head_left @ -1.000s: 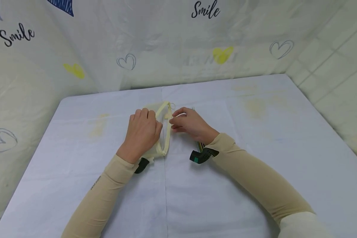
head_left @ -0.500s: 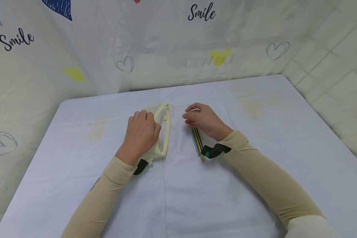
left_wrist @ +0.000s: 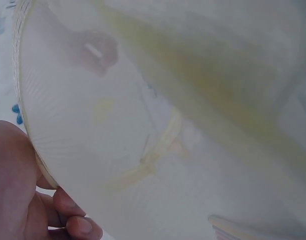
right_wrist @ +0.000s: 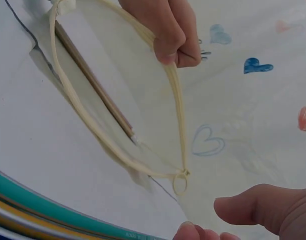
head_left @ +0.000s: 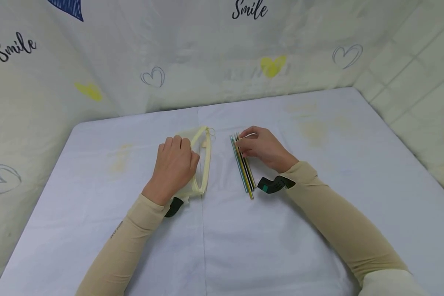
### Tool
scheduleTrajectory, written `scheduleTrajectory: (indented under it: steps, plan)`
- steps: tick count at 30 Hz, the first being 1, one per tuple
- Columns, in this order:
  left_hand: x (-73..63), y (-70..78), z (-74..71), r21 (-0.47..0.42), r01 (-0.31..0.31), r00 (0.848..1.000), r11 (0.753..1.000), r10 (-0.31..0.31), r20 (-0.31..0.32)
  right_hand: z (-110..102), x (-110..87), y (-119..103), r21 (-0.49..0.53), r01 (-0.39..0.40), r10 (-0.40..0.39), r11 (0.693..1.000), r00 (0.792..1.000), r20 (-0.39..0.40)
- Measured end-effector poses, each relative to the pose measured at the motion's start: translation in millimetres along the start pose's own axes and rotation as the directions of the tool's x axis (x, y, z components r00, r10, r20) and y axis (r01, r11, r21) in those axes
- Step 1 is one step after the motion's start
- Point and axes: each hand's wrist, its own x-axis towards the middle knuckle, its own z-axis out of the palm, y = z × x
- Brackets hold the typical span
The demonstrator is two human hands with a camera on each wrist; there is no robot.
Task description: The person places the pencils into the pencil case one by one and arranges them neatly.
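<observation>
My left hand (head_left: pixel 175 162) pinches the upper edge of a translucent pouch with a pale yellow zipper border (head_left: pixel 207 172), holding its mouth open toward the right. In the right wrist view, a brown pencil (right_wrist: pixel 95 82) lies inside the pouch. My right hand (head_left: pixel 264 148) hovers over the far end of several pencils (head_left: pixel 246 176) lying side by side on the table. In the right wrist view its thumb (right_wrist: pixel 263 205) and fingertips stand apart with nothing between them; the pencils (right_wrist: pixel 68 220) run along the lower left.
A white cloth (head_left: pixel 222 246) covers the table, with faint yellowish stains at both sides. A small ring (head_left: pixel 211 132) hangs from the pouch's far corner. Behind the table hangs a printed curtain (head_left: pixel 207 53). Each wrist wears a black device (head_left: pixel 275 184).
My right hand has moved from beside the pouch mouth rightward to the pencils, uncovering more of them. The left hand keeps its hold on the pouch.
</observation>
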Motion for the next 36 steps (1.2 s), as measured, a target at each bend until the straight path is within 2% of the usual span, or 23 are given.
scheduleTrajectory:
  steps: [4,10,17,22,28,32,36]
  plan:
    - [0.8,-0.1,0.3,-0.001,0.001,1.0,1.0,-0.001,0.011,-6.5,2.6,2.2,-0.067,-0.017,0.018,0.998,1.0,0.003]
    - [1.5,-1.6,-0.6,-0.003,0.02,0.999,1.0,-0.019,0.047,-15.1,3.0,1.1,-0.11,-0.024,0.026,0.994,0.999,0.02]
    - [1.7,-1.7,-0.4,-0.017,0.034,0.998,0.999,-0.033,0.053,-18.8,7.5,6.5,-0.205,-0.034,0.035,0.978,0.999,0.002]
    - [1.0,-1.9,1.1,-0.02,0.01,1.0,1.0,-0.01,0.016,-17.9,9.7,9.8,-0.364,-0.014,0.004,0.931,1.0,-0.028]
    - [0.7,-1.8,0.8,-0.012,0.007,1.0,1.0,-0.006,0.016,-12.3,9.7,8.8,-0.537,-0.013,-0.037,0.844,0.996,-0.082]
    - [0.9,-1.7,0.4,-0.018,0.016,0.999,1.0,-0.016,0.034,-7.9,8.9,6.3,-0.612,0.007,-0.081,0.791,0.992,-0.093]
    - [1.0,-1.2,0.5,-0.023,0.02,0.999,1.0,-0.019,0.044,-5.8,8.0,4.4,-0.637,0.001,-0.08,0.771,0.992,-0.094]
